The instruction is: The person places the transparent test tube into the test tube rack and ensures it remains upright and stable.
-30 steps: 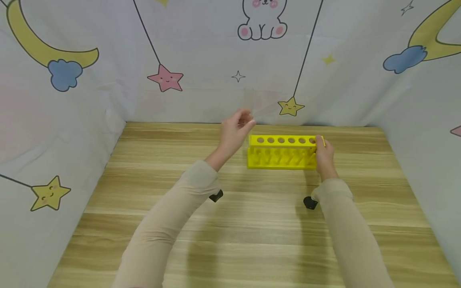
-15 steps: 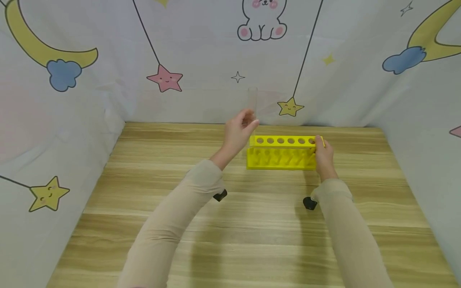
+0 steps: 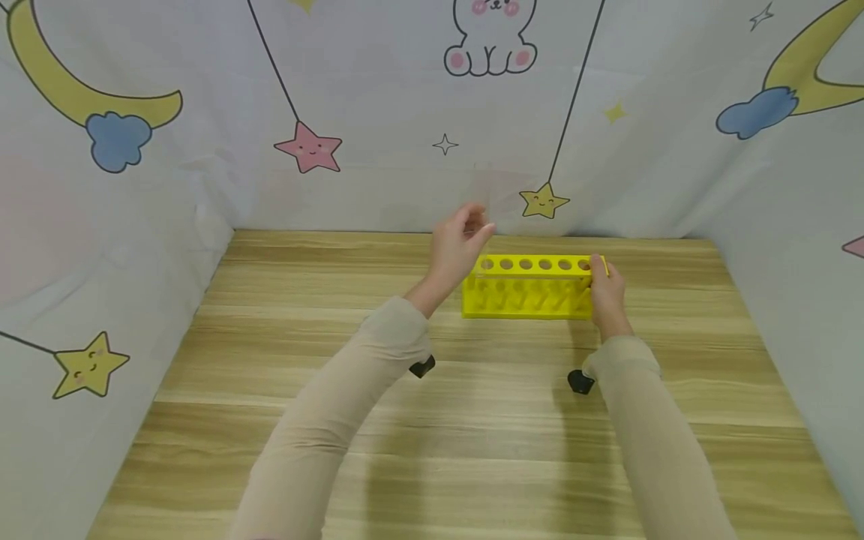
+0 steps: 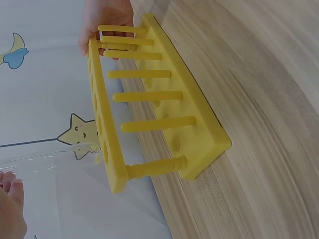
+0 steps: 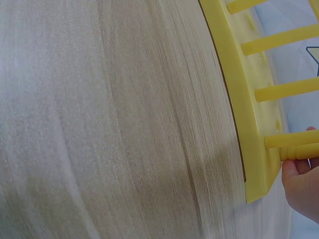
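Item one: a clear, colourless, thin-walled test tube (image 4: 60, 156), glass or plastic not determinable. It stands near upright above the left end of a yellow moulded-plastic test tube rack (image 3: 529, 309). In the left wrist view its lower end lies just beside the top bar's end hole (image 4: 104, 152); whether it touches or enters cannot be told.

The left hand (image 3: 457, 244) pinches the tube, thumb and fingers curled about its middle. The right hand (image 3: 609, 296) is clamped on the rack's right end, thumb on the top bar; in the right wrist view, fingers lie around the end post (image 5: 299, 151).

Handling, as judged: the tube should be light, stiff and slippery, with brittle walls if glass. A light pinch above the middle, clear of the lower end, is advisable; sideways levering against the hole's edge could chip it or jerk the rack.

The rack stands upright on the wood-grain table (image 3: 472, 420). It appears rigid, light and liable to slide or tip if knocked. The end posts offer the sounder hold; the slim free-ended pegs (image 4: 148, 96) look more likely to bend or snap.
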